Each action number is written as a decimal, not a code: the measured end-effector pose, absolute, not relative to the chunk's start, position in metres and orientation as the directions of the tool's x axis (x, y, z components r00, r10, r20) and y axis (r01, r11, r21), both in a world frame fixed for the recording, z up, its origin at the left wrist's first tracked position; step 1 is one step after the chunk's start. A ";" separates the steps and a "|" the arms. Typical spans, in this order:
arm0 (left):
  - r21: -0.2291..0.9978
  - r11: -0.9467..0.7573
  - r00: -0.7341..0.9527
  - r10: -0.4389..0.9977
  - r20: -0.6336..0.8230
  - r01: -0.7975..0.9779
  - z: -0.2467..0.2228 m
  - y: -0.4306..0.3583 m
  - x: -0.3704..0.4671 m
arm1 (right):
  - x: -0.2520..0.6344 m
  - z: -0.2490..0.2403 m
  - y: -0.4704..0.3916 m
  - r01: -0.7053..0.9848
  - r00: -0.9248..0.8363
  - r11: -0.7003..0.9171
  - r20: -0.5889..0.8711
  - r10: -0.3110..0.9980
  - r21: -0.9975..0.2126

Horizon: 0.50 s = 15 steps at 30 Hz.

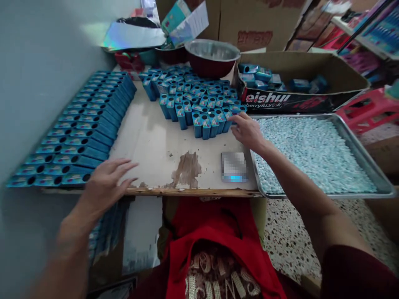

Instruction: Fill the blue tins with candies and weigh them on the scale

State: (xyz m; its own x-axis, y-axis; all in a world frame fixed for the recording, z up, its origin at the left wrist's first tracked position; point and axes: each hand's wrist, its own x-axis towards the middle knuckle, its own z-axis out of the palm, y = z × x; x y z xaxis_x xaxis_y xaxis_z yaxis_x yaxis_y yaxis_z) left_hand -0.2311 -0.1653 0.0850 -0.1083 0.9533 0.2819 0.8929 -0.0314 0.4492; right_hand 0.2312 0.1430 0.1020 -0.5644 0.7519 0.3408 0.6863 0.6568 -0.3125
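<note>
At the left of the table, my left hand [107, 182] hovers by the front end of long rows of upright blue boxes [90, 124], fingers spread and holding nothing. My right hand [247, 129] reaches to the right front corner of a looser cluster of blue boxes [205, 124], its fingertips at a box there. Whether the fingers grip that box is unclear. The boxes have dark round holes in their tops. Just in front of my right hand lies a small flat device [233, 167] with a blurred surface.
A metal tray [386, 189] full of pale blue-white pieces sits at the right. Behind it stands an open cardboard box [311, 104] with blue packs inside. A metal bowl [212, 62] is at the back, near shiny sheets [134, 36]. A wall borders the left side.
</note>
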 end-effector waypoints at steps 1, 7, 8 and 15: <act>0.461 -0.057 -0.071 0.964 0.257 0.886 0.078 -0.157 -0.215 | 0.215 0.105 0.152 0.678 -0.613 0.685 0.309 0.728 -0.268; 0.593 -0.110 0.013 0.986 0.166 0.798 0.041 -0.106 -0.171 | 0.160 0.117 0.196 0.657 -0.754 0.754 0.020 0.657 -0.021; 0.623 -0.100 -0.005 0.986 0.165 0.775 0.037 -0.097 -0.170 | 0.158 0.119 0.200 0.660 -0.751 0.751 0.000 0.660 -0.009; 0.784 0.044 -0.221 0.968 0.120 0.620 0.006 -0.024 -0.172 | 0.155 0.127 0.210 0.641 -0.746 0.765 -0.187 0.639 0.057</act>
